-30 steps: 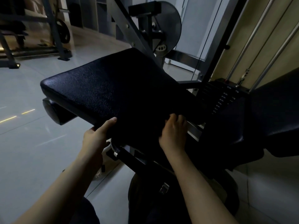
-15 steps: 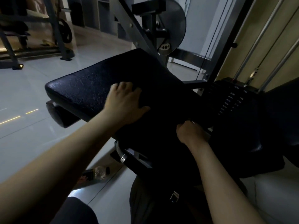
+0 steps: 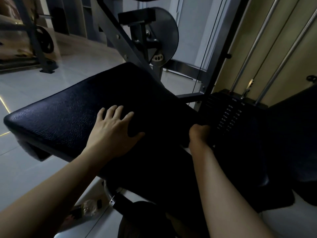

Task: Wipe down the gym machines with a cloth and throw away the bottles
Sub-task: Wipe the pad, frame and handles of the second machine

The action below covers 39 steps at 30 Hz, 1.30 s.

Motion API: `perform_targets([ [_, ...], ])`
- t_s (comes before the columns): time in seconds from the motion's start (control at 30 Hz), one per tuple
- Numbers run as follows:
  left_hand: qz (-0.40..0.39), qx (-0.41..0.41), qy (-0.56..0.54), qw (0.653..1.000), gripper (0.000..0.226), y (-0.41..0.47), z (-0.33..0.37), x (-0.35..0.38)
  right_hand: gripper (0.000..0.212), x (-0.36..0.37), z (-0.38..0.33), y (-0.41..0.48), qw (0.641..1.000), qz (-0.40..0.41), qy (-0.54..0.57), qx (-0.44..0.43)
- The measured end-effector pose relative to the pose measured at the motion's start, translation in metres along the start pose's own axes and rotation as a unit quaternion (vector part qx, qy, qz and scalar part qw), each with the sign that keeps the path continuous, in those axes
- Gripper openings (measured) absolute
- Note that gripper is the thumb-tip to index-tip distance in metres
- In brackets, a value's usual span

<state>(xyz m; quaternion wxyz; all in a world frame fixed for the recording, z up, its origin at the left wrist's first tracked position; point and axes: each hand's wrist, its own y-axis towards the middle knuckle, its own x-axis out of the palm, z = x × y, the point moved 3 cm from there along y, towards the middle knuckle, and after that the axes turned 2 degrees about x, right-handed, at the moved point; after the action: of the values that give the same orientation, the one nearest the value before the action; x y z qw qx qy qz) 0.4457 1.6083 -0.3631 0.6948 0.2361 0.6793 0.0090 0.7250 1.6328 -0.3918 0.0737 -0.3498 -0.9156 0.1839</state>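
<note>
The left hand [image 3: 111, 133] lies flat on the black padded seat [image 3: 68, 117] of the gym machine, fingers spread wide and thumb out toward the right. The right hand [image 3: 199, 134] sits at the pad's right edge, fingers curled inward. The light there is too dim to tell whether it grips a cloth, the pad's edge or nothing. No cloth can be made out against the dark upholstery.

Just right of the right hand stands the weight stack [image 3: 228, 114], with chrome guide rods [image 3: 253, 43] rising from it. Another dark pad [image 3: 291, 134] fills the right side. Beyond the far edge of the seat a slanted grey frame bar [image 3: 120, 36] and a round cam plate [image 3: 164, 31] crowd the pad, and a thin cable [image 3: 211, 43] runs down beside them.

A plastic bottle [image 3: 89, 207] lies on the tiled floor [image 3: 25, 169] under the near edge of the seat, between the person's forearms, partly hidden by the machine's lower tube. Far left, a weight plate [image 3: 45, 40] hangs on a separate rack.
</note>
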Motion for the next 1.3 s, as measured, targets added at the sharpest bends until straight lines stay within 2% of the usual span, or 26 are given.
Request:
perform_targets([
  [0.07, -0.001, -0.001, 0.001, 1.0, 0.091, 0.002, 0.0, 0.001, 0.044, 0.006, -0.011, 0.007, 0.999, 0.019, 0.026, 0.023],
  [0.13, -0.004, 0.004, 0.003, 1.0, 0.089, 0.001, 0.0, 0.003, 0.044, 0.014, -0.008, 0.014, 0.999, 0.021, -0.045, -0.01],
  [0.23, 0.005, 0.003, 0.005, 1.0, 0.088, 0.001, 0.0, 0.003, 0.051, 0.027, 0.006, 0.013, 0.985, -0.012, -0.16, -0.07],
  [0.43, 0.005, -0.004, 0.004, 1.0, 0.091, 0.0, 0.002, 0.002, 0.052, 0.015, 0.019, 0.02, 0.968, -0.112, -0.206, -0.087],
  [0.57, 0.005, 0.004, 0.003, 1.0, 0.091, -0.001, 0.002, 0.002, 0.029, -0.003, 0.029, 0.003, 0.941, -0.197, -0.262, -0.087],
  [0.7, 0.004, 0.008, -0.001, 1.0, 0.09, -0.001, 0.001, 0.003, 0.02, -0.011, 0.027, -0.014, 0.921, -0.269, -0.283, -0.009],
  [0.77, 0.01, 0.005, 0.0, 1.0, 0.09, 0.0, 0.0, 0.004, 0.022, -0.007, 0.022, -0.01, 0.931, -0.245, -0.269, -0.004],
  [0.87, 0.009, 0.006, 0.001, 1.0, 0.09, -0.001, 0.0, 0.004, 0.046, 0.003, 0.017, 0.008, 0.965, -0.154, -0.205, -0.048],
  [0.97, 0.014, 0.003, -0.005, 1.0, 0.088, 0.001, -0.001, 0.004, 0.057, 0.018, 0.018, 0.013, 0.975, -0.156, -0.155, -0.029],
  [1.03, 0.017, 0.001, -0.006, 1.0, 0.088, 0.001, -0.001, 0.003, 0.066, 0.021, 0.022, 0.018, 0.976, -0.132, -0.169, -0.033],
  [1.13, 0.021, 0.001, -0.009, 1.0, 0.091, 0.0, 0.0, 0.003, 0.067, 0.019, 0.024, 0.018, 0.966, -0.112, -0.23, -0.046],
  [1.3, 0.025, 0.005, 0.001, 1.0, 0.088, 0.002, -0.003, 0.007, 0.052, 0.009, 0.033, 0.003, 0.92, -0.158, -0.349, -0.076],
])
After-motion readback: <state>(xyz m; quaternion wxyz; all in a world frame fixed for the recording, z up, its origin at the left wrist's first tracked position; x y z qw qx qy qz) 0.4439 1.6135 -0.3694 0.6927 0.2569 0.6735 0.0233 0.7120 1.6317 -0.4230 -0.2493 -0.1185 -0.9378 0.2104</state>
